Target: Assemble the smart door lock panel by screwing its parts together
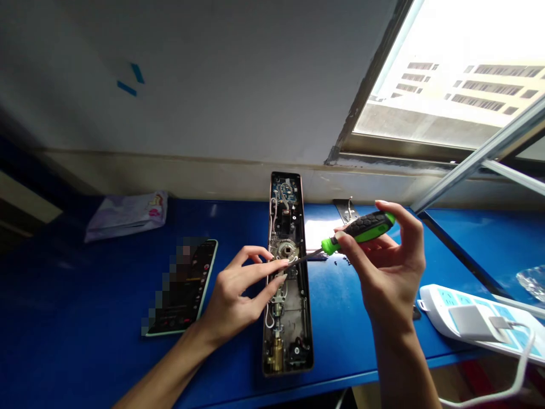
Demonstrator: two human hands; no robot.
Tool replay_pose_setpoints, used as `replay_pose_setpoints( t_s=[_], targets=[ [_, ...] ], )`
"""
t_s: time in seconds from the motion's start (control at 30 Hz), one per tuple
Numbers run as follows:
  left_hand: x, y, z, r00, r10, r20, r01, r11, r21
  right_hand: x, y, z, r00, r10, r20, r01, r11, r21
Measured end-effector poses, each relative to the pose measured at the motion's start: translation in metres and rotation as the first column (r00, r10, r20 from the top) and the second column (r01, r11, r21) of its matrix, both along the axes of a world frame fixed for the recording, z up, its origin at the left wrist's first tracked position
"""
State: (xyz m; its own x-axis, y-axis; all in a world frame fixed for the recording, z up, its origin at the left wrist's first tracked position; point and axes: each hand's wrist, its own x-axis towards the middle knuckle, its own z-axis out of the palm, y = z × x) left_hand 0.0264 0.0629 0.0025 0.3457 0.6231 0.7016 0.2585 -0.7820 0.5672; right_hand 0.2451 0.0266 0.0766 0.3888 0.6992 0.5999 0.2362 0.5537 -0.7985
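A long, narrow electronic door lock (292, 307) lies with its inside facing up, showing a circuit board, wires, a round hub and a brass cylinder. My right hand (394, 264) grips a green-and-black screwdriver (364, 229) by its handle, tilted with the shaft running down to the left over the lock. My left hand (242, 287) reaches across the lock's left edge. Its thumb and index finger close around the tip end of the shaft, just below the round hub. Whether a screw sits at the tip is hidden by the fingers.
A phone (187, 289) lies left of the lock on the blue table (106, 307). Behind it is a soft packet (128, 215). Small dark screws (336, 263) and a dark plate (343, 209) are to the right. A power strip (438, 301) with a charger stands beneath a metal frame (460, 167).
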Motion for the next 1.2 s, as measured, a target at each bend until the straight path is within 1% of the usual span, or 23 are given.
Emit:
replay_pose_setpoints(
  t_s=[0.13, 0.23, 0.33, 0.4, 0.53, 0.63, 0.83, 1.03, 1.2],
  targets=[
    [-0.004, 0.000, 0.005, 0.995, -0.089, -0.052, 0.086, 0.994, -0.064, -0.003, -0.003, 0.015, 0.983, -0.043, 0.178, 0.017, 0.989, 0.146],
    [-0.006, 0.001, 0.009, 0.986, -0.147, -0.080, 0.139, 0.985, -0.097, -0.003, -0.004, 0.023, 0.943, -0.060, 0.327, -0.010, 0.978, 0.209],
    [-0.008, 0.002, 0.011, 0.985, -0.151, -0.087, 0.139, 0.982, -0.128, -0.005, -0.006, 0.028, 0.891, -0.030, 0.452, -0.067, 0.978, 0.198],
    [-0.008, 0.003, 0.012, 0.986, -0.149, -0.079, 0.138, 0.981, -0.133, -0.008, -0.006, 0.030, 0.864, -0.002, 0.504, -0.102, 0.979, 0.178],
    [-0.009, 0.004, 0.012, 0.992, -0.114, -0.063, 0.103, 0.982, -0.156, -0.017, -0.003, 0.031, 0.835, 0.055, 0.548, -0.177, 0.969, 0.173],
    [-0.010, 0.004, 0.013, 0.994, -0.091, -0.056, 0.079, 0.981, -0.176, -0.021, -0.001, 0.029, 0.830, 0.048, 0.556, -0.171, 0.970, 0.172],
    [-0.010, 0.004, 0.014, 0.995, -0.088, -0.048, 0.077, 0.980, -0.182, -0.023, -0.002, 0.024, 0.822, 0.057, 0.567, -0.182, 0.969, 0.167],
    [-0.009, 0.004, 0.010, 0.995, -0.090, -0.052, 0.080, 0.984, -0.158, -0.029, -0.001, 0.019, 0.771, 0.020, 0.637, -0.186, 0.963, 0.196],
    [-0.009, 0.006, 0.007, 0.994, -0.101, -0.047, 0.093, 0.986, -0.140, -0.031, 0.001, 0.014, 0.702, -0.070, 0.709, -0.149, 0.959, 0.242]
  ],
)
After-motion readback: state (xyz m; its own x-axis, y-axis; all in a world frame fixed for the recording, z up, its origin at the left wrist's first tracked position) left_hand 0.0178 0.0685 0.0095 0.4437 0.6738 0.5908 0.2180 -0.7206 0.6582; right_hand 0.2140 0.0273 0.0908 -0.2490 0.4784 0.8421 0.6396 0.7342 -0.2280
